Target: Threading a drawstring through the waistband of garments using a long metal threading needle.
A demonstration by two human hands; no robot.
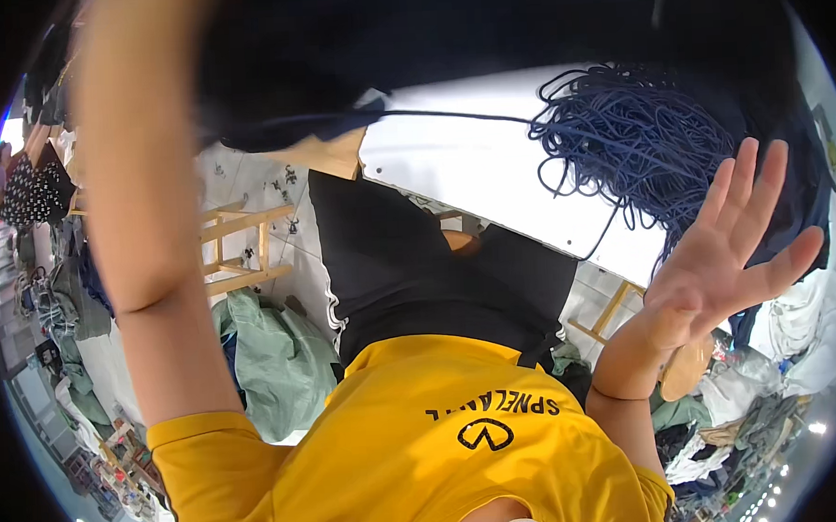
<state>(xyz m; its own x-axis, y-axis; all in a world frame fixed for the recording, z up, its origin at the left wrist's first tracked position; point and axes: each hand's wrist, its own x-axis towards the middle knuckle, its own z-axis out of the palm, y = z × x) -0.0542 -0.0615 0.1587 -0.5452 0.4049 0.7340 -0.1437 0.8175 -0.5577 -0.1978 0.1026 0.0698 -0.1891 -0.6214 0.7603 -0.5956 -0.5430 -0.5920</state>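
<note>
My right hand [730, 243] is raised with its palm showing and its fingers spread, holding nothing. Behind it lies a tangled heap of dark blue cord [636, 125] on a white tabletop [451, 157]. One strand of the cord runs left from the heap to a dark navy cloth [501, 24], which stretches across the upper part of the view. My left forearm [143, 161], blurred, reaches up past the top edge, so the hand at its end is out of sight. Whether that hand touches the cloth cannot be seen.
A wooden stool frame [249, 245] stands on the tiled floor at left. Beside my legs sits a green sack [277, 351]. Heaps of clothing and fabric [741, 387] lie at right, with more piles along the left. Another person [37, 189] in dotted clothing is at far left.
</note>
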